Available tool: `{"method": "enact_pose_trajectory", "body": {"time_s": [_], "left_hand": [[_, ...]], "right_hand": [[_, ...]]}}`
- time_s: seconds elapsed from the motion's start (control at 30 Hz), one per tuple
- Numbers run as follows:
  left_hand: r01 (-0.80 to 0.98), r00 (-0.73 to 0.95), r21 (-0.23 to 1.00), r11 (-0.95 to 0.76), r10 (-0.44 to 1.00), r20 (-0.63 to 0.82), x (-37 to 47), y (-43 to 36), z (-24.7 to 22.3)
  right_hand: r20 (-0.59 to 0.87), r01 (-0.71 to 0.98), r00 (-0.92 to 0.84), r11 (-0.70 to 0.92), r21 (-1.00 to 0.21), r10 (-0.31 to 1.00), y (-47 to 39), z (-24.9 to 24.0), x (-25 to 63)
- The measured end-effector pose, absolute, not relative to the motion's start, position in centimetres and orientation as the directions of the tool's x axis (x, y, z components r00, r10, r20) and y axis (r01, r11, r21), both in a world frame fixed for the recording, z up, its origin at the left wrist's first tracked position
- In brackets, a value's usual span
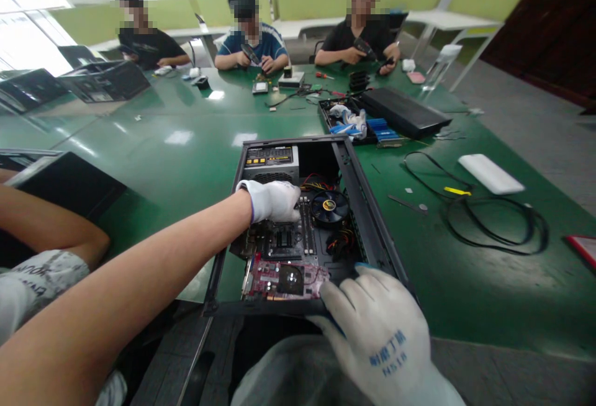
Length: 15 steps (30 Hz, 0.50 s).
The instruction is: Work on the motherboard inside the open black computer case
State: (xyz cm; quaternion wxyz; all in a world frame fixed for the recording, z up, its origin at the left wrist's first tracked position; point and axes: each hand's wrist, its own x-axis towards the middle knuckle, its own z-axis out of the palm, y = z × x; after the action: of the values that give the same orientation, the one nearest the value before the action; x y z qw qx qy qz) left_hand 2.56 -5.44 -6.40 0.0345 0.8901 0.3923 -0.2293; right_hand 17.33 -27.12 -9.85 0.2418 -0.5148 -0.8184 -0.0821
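Observation:
An open black computer case (379, 226) lies on its side at the table's near edge. My left hand (277, 201), in a white glove, is inside it beside the memory slots (306, 226). Its fingers are curled closed, and whatever they hold is hidden. Right of it sits a round black cooling fan (329, 207). A power supply (270, 161) fills the far left corner, and a red graphics card (270, 279) lies nearest me. My right hand (382, 325), also gloved, grips the near right rim of the case, thumb outside and fingers over the edge.
Beyond the case stands a black tray (328, 117) with gloves and blue parts, against a black panel (403, 111). Black cables (496, 226) and a white box (491, 173) lie right. Another person's arm (51, 220) is close at left. Three people work across the green table (186, 145).

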Motion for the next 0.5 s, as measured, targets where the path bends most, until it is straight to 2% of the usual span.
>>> {"method": "enact_pose_trajectory", "body": {"time_s": [0.17, 0.33, 0.5], "left_hand": [[0.773, 0.615, -0.062, -0.631, 0.769, -0.173, 2.4, -4.9, -3.3], [0.869, 0.480, 0.065, -0.490, 0.869, 0.122, 1.4, -2.6, 0.0], [0.896, 0.342, 0.199, -0.397, 0.903, 0.260, 0.0, -1.4, 1.4]], "right_hand": [[0.387, 0.918, -0.343, 0.393, -0.055, 0.856, -22.3, -9.1, 18.4], [0.344, 0.933, -0.348, 0.357, 0.038, 0.872, -14.2, -9.0, 18.8], [0.338, 0.953, -0.303, 0.286, 0.101, 0.891, -5.1, -8.8, 19.0]]}}
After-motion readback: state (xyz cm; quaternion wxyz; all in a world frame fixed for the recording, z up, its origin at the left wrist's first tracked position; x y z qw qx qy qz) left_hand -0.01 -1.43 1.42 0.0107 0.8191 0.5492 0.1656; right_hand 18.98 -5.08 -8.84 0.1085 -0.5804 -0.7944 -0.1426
